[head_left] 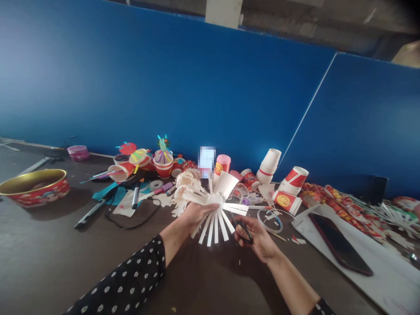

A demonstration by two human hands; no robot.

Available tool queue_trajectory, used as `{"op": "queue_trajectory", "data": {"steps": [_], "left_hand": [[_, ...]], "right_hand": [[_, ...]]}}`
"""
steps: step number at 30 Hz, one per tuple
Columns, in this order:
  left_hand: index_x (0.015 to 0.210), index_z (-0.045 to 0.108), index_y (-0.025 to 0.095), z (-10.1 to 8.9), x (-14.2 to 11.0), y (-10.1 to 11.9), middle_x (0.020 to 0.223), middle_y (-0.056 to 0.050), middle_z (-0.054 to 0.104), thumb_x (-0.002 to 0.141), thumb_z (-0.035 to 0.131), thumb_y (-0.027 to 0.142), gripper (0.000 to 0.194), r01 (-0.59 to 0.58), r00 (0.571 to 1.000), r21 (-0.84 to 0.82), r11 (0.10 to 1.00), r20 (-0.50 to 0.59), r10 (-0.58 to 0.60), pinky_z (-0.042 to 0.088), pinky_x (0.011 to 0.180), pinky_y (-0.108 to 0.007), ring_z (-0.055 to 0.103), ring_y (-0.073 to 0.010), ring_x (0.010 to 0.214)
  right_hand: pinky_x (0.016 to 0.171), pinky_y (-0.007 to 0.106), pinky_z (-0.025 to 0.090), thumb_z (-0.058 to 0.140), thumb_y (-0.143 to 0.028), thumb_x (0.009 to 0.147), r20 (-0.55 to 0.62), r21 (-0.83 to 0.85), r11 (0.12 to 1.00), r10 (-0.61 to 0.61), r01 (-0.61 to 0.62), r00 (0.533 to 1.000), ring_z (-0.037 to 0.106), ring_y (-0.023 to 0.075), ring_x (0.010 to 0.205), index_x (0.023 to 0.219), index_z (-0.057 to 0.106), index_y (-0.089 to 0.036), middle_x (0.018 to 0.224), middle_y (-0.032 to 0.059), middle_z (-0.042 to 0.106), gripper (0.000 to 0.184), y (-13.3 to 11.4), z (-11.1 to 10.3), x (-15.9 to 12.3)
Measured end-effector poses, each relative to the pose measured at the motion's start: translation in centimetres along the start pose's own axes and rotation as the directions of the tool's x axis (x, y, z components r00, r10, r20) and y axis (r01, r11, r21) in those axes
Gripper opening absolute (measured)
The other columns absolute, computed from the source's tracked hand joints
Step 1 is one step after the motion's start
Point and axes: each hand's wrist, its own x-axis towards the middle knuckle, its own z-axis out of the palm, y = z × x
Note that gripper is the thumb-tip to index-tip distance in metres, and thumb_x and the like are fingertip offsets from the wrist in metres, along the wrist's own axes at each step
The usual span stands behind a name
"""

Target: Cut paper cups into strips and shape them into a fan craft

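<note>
My left hand is shut around a white paper cup, whose wall is cut into narrow strips fanned out like rays. My right hand grips a pair of black-handled scissors, close beside the strips. The scissor blades are mostly hidden behind the strips and fingers. Just beyond my hands, a pile of white cut-paper cups with curled strips lies on the table.
Cups, craft figures, a tape roll and marker pens crowd the dark table against a blue wall. A gold-rimmed red tin stands at left. A phone lies on a white board at right.
</note>
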Motion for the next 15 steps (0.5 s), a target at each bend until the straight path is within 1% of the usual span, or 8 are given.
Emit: {"op": "queue_trajectory", "data": {"steps": [3, 9, 11, 15], "left_hand": [[0.097, 0.06, 0.007, -0.09, 0.08, -0.07, 0.076, -0.011, 0.068, 0.064, 0.069, 0.015, 0.035, -0.011, 1.0, -0.017, 1.0, 0.017, 0.012, 0.054, 0.058, -0.034, 0.064, -0.022, 0.059], [0.08, 0.063, 0.007, -0.37, 0.11, 0.04, 0.071, -0.011, 0.067, 0.064, 0.069, 0.015, 0.02, -0.011, 1.0, 0.034, 0.999, -0.008, 0.011, 0.053, 0.055, -0.031, 0.063, -0.0201, 0.055], [0.082, 0.063, 0.007, -0.5, 0.21, 0.02, 0.071, -0.01, 0.068, 0.063, 0.07, 0.016, 0.022, -0.019, 1.0, 0.037, 0.999, -0.013, 0.02, 0.053, 0.056, -0.03, 0.063, -0.0198, 0.057], [0.089, 0.062, 0.008, -0.85, 0.54, -0.15, 0.073, -0.009, 0.068, 0.061, 0.072, 0.015, 0.03, -0.056, 0.998, 0.009, 0.998, 0.013, 0.056, 0.053, 0.058, -0.029, 0.064, -0.0194, 0.06]], "right_hand": [[0.042, 0.019, 0.03, 0.071, -0.047, 0.065, 0.01, 0.022, 1.0, -0.023, 0.023, 1.0, 0.044, 0.0058, 0.043, 0.086, 0.062, -0.016, 0.056, -0.0029, 0.055, 0.039, 0.11, -0.02, 0.1], [0.04, 0.018, 0.027, 0.071, -0.046, 0.067, 0.023, 0.042, 0.997, -0.072, 0.071, 0.997, 0.039, 0.0054, 0.042, 0.083, 0.065, -0.015, 0.053, -0.0031, 0.052, 0.036, -0.28, 0.33, 0.01], [0.039, 0.019, 0.027, 0.071, -0.046, 0.066, 0.017, 0.03, 0.997, -0.078, 0.077, 0.997, 0.038, 0.0057, 0.042, 0.082, 0.065, -0.015, 0.053, -0.0029, 0.051, 0.036, -0.44, 0.47, -0.07], [0.038, 0.019, 0.027, 0.071, -0.046, 0.067, 0.005, 0.016, 0.997, -0.081, 0.081, 0.997, 0.038, 0.0056, 0.041, 0.082, 0.066, -0.014, 0.052, -0.0027, 0.051, 0.036, -0.59, 0.56, -0.14]]}}
